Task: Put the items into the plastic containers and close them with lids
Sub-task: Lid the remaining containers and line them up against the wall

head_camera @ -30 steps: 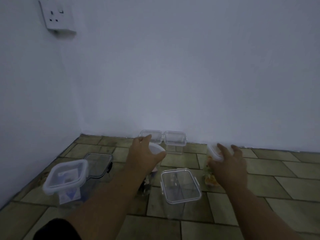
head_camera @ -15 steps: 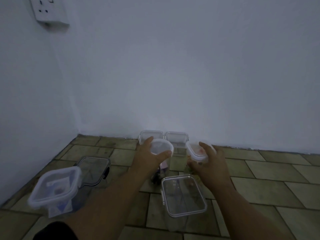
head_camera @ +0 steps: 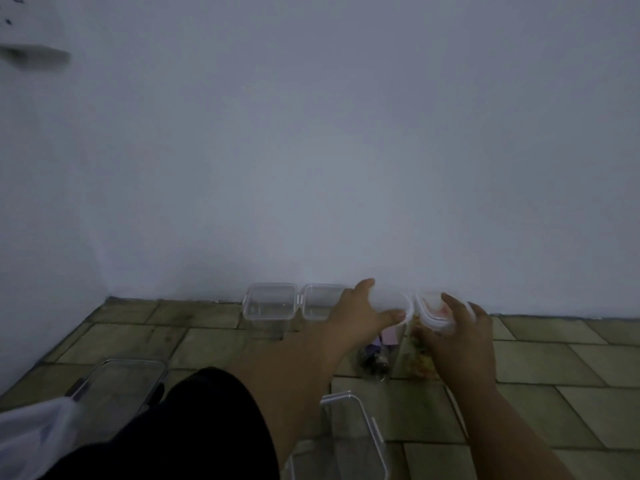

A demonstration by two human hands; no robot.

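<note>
both round tubs now carried toward 1 o'clock and held side by side near the wall, left hand (head_camera: 360,317) curled over the white-lidded tub (head_camera: 393,303), right hand (head_camera: 457,336) over the pink-tinted one (head_camera: 433,308), apparently filled and lidded.

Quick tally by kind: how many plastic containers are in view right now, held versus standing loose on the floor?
Held lidded clear plastic jars: 2, purple-filled in left hand, orange-filled in right hand
Loose clear rectangular plastic containers: 5
Total: 7
</note>
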